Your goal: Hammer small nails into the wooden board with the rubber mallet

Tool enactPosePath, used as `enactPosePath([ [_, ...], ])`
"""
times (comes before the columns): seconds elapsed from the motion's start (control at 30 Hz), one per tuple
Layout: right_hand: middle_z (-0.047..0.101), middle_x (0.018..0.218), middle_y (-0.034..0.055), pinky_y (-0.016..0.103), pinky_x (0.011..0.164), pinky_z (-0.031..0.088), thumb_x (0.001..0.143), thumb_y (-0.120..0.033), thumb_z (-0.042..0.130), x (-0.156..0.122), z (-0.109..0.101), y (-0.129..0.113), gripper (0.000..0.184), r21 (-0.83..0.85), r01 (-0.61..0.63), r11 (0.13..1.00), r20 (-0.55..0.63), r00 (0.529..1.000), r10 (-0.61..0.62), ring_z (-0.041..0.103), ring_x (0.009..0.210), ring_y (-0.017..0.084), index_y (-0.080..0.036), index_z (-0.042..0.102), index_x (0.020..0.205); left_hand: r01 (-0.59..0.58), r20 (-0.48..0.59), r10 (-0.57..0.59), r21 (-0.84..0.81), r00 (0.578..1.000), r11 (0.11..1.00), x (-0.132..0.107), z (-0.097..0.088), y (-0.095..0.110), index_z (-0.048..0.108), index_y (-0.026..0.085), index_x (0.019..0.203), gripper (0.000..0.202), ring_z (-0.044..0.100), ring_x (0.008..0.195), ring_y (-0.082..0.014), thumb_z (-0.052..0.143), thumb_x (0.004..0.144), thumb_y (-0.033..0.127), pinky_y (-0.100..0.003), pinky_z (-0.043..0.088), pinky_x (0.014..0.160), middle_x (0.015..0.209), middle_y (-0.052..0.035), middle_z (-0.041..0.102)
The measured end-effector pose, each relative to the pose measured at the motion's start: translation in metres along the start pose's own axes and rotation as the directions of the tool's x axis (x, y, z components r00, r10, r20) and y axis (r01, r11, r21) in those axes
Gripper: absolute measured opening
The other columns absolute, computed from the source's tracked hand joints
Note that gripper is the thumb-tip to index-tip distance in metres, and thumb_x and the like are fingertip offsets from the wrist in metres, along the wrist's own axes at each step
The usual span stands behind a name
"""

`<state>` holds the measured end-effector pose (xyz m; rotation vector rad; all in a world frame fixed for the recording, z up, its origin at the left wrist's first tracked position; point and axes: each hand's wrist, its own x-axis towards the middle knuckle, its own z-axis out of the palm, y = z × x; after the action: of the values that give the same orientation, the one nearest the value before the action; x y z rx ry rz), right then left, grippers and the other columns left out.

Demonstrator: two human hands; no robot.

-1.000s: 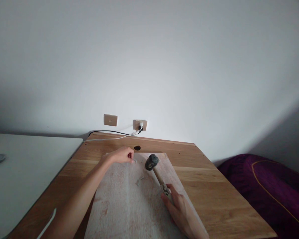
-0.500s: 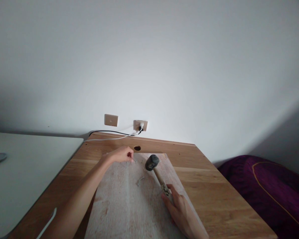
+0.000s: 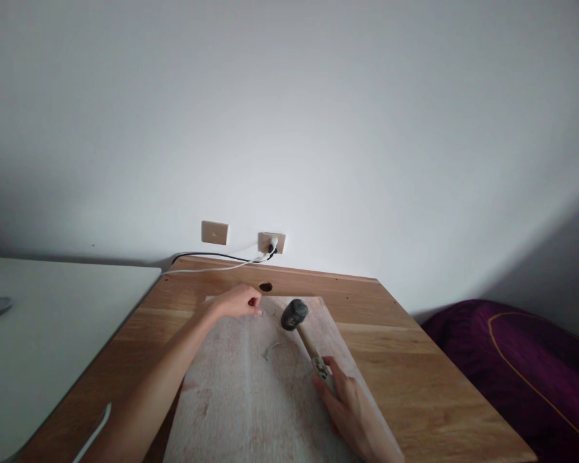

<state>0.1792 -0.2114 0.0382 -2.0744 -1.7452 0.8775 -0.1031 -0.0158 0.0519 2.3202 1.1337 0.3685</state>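
L: left hand (image 3: 236, 301) is reached out over the far end of the board (image 3: 231, 399), thumb + forefinger pinched on a tiny nail (image 3: 261, 312) (looks like one, too small to be sure), tip on the wood. R: right hand (image 3: 352, 411) is wrapped shut round the low end of the hammer (image 3: 306, 339); its black head is just right of the pinching fingers, close to the wood.

Risks, as I read it:
- Head and L fingertips are nearly side by side. An off-line blow would likely hit thumb/forefinger, not the nail.
- Grip is far down the handle, so more swing but less aim. A glancing hit could bend the nail or flick it out of the pinch.
- Loose nails (image 3: 271, 349) lie nearer the person than the pinch, w/ the handle passing beside them. Jolts could bounce or roll them off.
- The board only lies on the counter (image 3: 415, 373), no clamp seen, so it may skid or hop.
- Cable hole (image 3: 265, 287) is just beyond the fingers; a stray nail could drop in.
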Motion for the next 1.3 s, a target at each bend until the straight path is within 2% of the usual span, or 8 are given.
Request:
enactPosePath([
  [0.37,0.075,0.095,0.0097,0.031,0.073,0.054,0.098,-0.049,0.034,0.000,0.002,0.005,0.058,-0.022,0.062,0.998,-0.072,0.995,-0.063,0.073,0.078,0.025,-0.017,0.054,0.142,-0.023,0.018,0.024,-0.035,1.000,0.999,-0.001,-0.004,-0.011,0.073,0.017,0.075,0.002,0.064,0.072,-0.0160,0.073,0.075,0.019,-0.024,0.042,0.067,0.077,-0.0024,0.074],
  [0.53,0.075,0.083,0.0086,0.033,0.079,0.054,0.098,-0.049,0.034,0.000,-0.002,0.001,0.061,-0.045,0.077,0.996,-0.055,0.995,-0.080,0.073,0.077,0.027,-0.013,0.053,0.143,-0.038,0.031,0.040,-0.064,0.999,0.997,0.000,-0.003,-0.014,0.077,0.018,0.078,0.005,0.066,0.073,-0.0170,0.075,0.075,0.020,-0.025,0.044,0.069,0.079,-0.0033,0.077],
  [0.6,0.076,0.088,0.0098,0.032,0.082,0.053,0.098,-0.050,0.033,-0.001,-0.003,-0.001,0.061,-0.050,0.072,0.996,-0.048,0.996,-0.074,0.074,0.081,0.026,-0.013,0.053,0.142,-0.046,0.027,0.049,-0.078,0.998,0.996,0.001,-0.003,-0.015,0.077,0.018,0.079,0.006,0.066,0.072,-0.0169,0.075,0.075,0.022,-0.025,0.045,0.069,0.080,-0.0035,0.077],
  [0.7,0.076,0.094,0.0117,0.031,0.075,0.054,0.098,-0.050,0.031,-0.002,-0.002,0.000,0.063,-0.025,0.047,0.999,-0.015,0.999,-0.047,0.074,0.077,0.025,-0.012,0.049,0.146,-0.052,0.019,0.054,-0.078,0.998,0.996,0.001,-0.002,-0.016,0.078,0.018,0.080,0.007,0.067,0.073,-0.0174,0.074,0.075,0.020,-0.025,0.046,0.069,0.081,-0.0041,0.078],
  [0.87,0.076,0.096,0.0114,0.033,0.080,0.054,0.097,-0.050,0.036,0.000,0.002,0.004,0.060,-0.030,0.052,0.998,-0.095,0.994,-0.054,0.074,0.088,0.028,-0.015,0.053,0.144,-0.051,0.041,0.055,-0.104,0.998,0.993,0.001,-0.003,-0.016,0.079,0.017,0.085,0.011,0.069,0.076,-0.0185,0.074,0.076,0.023,-0.025,0.047,0.070,0.083,-0.0056,0.079],
  [1.03,0.075,0.079,0.0078,0.034,0.075,0.053,0.098,-0.049,0.033,0.000,-0.001,0.001,0.060,-0.018,0.085,0.996,-0.026,0.996,-0.085,0.073,0.071,0.026,-0.014,0.053,0.143,-0.018,0.045,0.023,-0.105,0.999,0.994,0.001,-0.003,-0.018,0.077,0.017,0.088,0.024,0.067,0.074,-0.0183,0.082,0.071,0.034,-0.025,0.046,0.067,0.081,-0.0046,0.076],
  [1.17,0.076,0.091,0.0113,0.035,0.083,0.053,0.097,-0.049,0.035,-0.001,-0.002,-0.001,0.061,-0.046,0.071,0.996,-0.065,0.995,-0.074,0.073,0.085,0.028,-0.013,0.053,0.143,0.018,0.025,-0.017,-0.070,1.000,0.997,0.001,-0.002,-0.017,0.074,0.018,0.082,0.026,0.065,0.074,-0.0176,0.083,0.071,0.039,-0.025,0.044,0.065,0.081,-0.0032,0.074],
  [1.3,0.076,0.100,0.0133,0.033,0.087,0.052,0.097,-0.049,0.033,-0.002,-0.003,0.000,0.061,-0.069,0.049,0.996,-0.057,0.997,-0.053,0.073,0.087,0.027,-0.014,0.053,0.144,0.011,0.006,-0.011,-0.057,1.000,0.998,0.000,-0.002,-0.015,0.071,0.018,0.076,0.024,0.064,0.072,-0.0171,0.080,0.074,0.040,-0.025,0.041,0.064,0.077,-0.0021,0.072],
])
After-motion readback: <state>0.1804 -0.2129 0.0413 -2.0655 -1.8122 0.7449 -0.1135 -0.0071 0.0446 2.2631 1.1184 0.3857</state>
